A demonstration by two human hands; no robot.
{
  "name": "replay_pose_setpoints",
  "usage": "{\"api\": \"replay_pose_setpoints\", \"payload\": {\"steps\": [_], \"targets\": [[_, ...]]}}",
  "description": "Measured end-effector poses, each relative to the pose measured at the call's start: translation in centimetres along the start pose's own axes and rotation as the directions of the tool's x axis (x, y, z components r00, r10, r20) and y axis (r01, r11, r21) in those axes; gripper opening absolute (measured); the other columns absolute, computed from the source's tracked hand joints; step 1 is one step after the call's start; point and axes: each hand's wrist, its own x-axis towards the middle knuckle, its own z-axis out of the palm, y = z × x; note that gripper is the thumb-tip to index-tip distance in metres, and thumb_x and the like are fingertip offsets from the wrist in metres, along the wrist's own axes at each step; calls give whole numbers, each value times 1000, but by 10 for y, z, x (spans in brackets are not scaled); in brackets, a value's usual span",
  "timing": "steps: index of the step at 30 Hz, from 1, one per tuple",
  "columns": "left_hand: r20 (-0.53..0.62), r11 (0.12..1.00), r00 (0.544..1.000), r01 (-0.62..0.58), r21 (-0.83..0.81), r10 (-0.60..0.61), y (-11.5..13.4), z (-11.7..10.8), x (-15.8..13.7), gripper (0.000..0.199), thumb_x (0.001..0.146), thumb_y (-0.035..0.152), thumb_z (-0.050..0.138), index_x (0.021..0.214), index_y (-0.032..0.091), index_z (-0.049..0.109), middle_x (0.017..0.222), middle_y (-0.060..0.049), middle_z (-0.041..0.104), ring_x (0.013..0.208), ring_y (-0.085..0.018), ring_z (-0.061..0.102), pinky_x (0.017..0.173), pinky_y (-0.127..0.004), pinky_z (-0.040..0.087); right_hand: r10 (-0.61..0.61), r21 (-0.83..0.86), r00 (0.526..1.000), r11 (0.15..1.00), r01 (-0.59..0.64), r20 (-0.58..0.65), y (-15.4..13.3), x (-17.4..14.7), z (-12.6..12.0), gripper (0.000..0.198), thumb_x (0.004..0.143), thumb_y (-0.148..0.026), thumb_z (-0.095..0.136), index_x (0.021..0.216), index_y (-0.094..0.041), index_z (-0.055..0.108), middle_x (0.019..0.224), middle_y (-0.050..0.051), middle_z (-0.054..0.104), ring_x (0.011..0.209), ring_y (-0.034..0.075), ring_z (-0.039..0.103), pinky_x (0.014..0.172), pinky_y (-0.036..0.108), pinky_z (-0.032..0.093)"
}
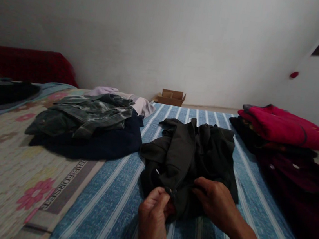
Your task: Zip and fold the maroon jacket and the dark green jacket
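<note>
- Our left hand [154, 213] is closed in a pinch on the near edge of the dark garment [180, 150], thumb and fingers drawn together at the cloth.
- Our right hand [215, 200] nips a fold of the same garment between thumb and forefinger, farther right and a little farther from us.
- We reach the left hand up from the bottom edge; the right forearm slants in from the lower right.
- The garment lies bunched on the blue striped sheet [110, 195], between the grey-green garment [98, 113] and the bright pink garment [286, 125].
- Some of our fingertips are hidden by cloth, the left forearm is cut off, and dim light blurs the dark folds.
</note>
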Motion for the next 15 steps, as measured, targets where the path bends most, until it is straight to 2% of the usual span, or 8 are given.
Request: {"api": "replay_pose_setpoints", "payload": {"steps": [2, 4, 6, 8, 10, 13, 15], "targets": [[34, 1000, 999, 8, 27, -9, -5, -3, -1, 16, 71, 28, 61, 64, 16, 55, 57, 5, 49, 52, -8, 44, 49, -16, 35, -10, -93, 982, 996, -8, -186, -6, -9, 6, 16, 83, -18, 44, 87, -20, 60, 83, 5, 64, 82, 22, 58, 71, 33, 39], [60, 999, 998, 10, 52, -13, -8, -6, -2, 15, 72, 28, 61, 65, 16, 54, 56, 5, 49, 53, -7, 43, 48, -16, 34, -101, -153, 914, 987, 43, -393, -19, -21, 11, 16, 83, -17, 45, 91, -19, 58, 92, 9, 63, 91, 24, 55, 79, 38, 38], [79, 996, 997, 7, 88, -14, -10, -8, -2, 14, 71, 28, 62, 67, 16, 56, 59, 4, 51, 55, -8, 45, 50, -17, 36, -203, -177, 845, 975, 131, -495, -33, -32, 17, 13, 83, -21, 48, 93, -20, 57, 95, 10, 63, 91, 25, 54, 81, 39, 37], [75, 991, 997, -7, 137, -3, -11, -9, -2, 14, 69, 28, 64, 69, 16, 58, 60, 4, 52, 57, -9, 47, 51, -17, 37, -250, -180, 835, 966, 183, -490, -44, -39, 24, 13, 82, -29, 55, 91, -21, 57, 89, 8, 63, 83, 24, 54, 74, 38, 38], [60, 984, 998, -31, 173, 21, -10, -10, -1, 14, 68, 28, 65, 69, 16, 58, 61, 3, 53, 58, -9, 47, 51, -17, 37, -241, -185, 859, 967, 174, -451, -50, -40, 32, 15, 80, -33, 59, 88, -21, 58, 80, 6, 62, 74, 23, 53, 67, 36, 36], [64, 979, 997, -53, 199, 41, -8, -11, -1, 16, 69, 29, 64, 66, 15, 57, 59, 4, 51, 55, -9, 45, 49, -17, 36, -193, -174, 892, 976, 131, -410, -48, -33, 41, 10, 80, -28, 58, 83, -19, 59, 72, 4, 61, 67, 21, 52, 62, 34, 34], [72, 973, 997, -57, 223, 41, -7, -12, -1, 17, 69, 30, 63, 64, 15, 56, 56, 4, 49, 53, -8, 44, 48, -18, 36, -147, -98, 920, 988, 120, -364, -46, -29, 42, 8, 82, -26, 55, 79, -19, 59, 70, 4, 61, 65, 20, 53, 61, 32, 34]]}}
